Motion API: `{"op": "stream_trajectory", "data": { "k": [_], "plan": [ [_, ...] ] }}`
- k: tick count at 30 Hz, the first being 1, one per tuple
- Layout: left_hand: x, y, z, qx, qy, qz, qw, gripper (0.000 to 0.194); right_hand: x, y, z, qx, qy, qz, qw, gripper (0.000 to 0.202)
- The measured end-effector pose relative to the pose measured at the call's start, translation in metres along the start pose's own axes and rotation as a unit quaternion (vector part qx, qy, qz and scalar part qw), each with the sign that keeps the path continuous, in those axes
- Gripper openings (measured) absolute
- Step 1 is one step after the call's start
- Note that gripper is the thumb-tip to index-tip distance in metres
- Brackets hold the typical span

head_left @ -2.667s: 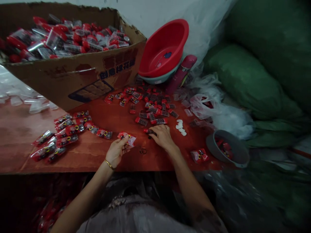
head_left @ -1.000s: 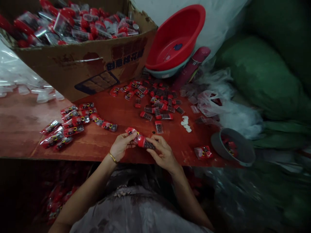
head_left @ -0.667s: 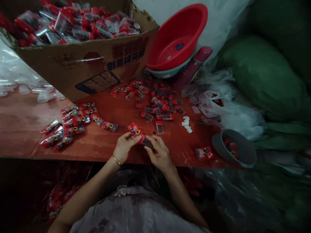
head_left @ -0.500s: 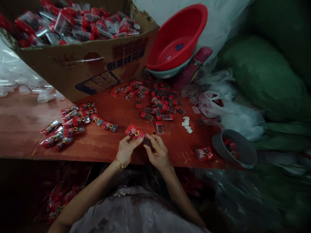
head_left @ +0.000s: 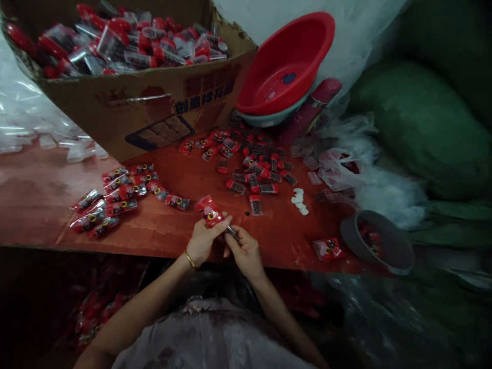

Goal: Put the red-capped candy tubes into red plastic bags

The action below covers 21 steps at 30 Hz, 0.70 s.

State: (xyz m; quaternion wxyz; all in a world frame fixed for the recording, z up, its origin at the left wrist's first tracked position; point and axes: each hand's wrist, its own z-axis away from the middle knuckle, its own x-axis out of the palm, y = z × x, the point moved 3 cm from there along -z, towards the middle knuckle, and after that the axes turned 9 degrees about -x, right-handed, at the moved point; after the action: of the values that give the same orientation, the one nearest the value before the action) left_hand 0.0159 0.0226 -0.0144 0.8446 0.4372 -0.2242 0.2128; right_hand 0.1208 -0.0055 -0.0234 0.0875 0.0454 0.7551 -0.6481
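My left hand pinches a red printed wrapper near the table's front edge. Close beside it, my right hand has its fingers closed on a small clear container with dark contents, whose left end meets the wrapper's lower right end. How far the container sits inside the wrapper cannot be made out. Beyond my hands lies a pile of red-capped containers. Several wrapped packs are spread on the left of the table.
A cardboard box full of red-capped containers stands at the back left. Behind the pile are a red basin and a maroon flask. A grey bowl, a wrapped pack and white pieces are at the right.
The container has turned and now lines up end-on with the wrapper. My right hand has shifted slightly down and left, its fingers more curled. The whole view has shifted a little.
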Motion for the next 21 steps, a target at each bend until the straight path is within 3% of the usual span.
{"op": "stream_trajectory", "data": {
  "k": [3, 9, 17, 21],
  "plan": [
    [0.005, -0.003, 0.002, -0.012, -0.041, -0.066, 0.997, 0.046, 0.005, -0.002, -0.001, 0.028, 0.027, -0.049, 0.998, 0.029],
    [-0.007, 0.007, -0.007, 0.076, -0.035, -0.048, 0.995, 0.029, -0.004, -0.012, -0.012, 0.023, 0.006, -0.027, 0.999, 0.025],
    [-0.005, -0.002, 0.005, 0.103, -0.018, -0.112, 0.988, 0.028, 0.002, -0.013, -0.012, 0.038, 0.059, -0.061, 0.996, 0.031],
    [-0.008, 0.001, 0.003, 0.134, -0.019, -0.1, 0.986, 0.037, 0.0, -0.016, -0.013, 0.026, 0.054, -0.049, 0.997, 0.031]
  ]
}}
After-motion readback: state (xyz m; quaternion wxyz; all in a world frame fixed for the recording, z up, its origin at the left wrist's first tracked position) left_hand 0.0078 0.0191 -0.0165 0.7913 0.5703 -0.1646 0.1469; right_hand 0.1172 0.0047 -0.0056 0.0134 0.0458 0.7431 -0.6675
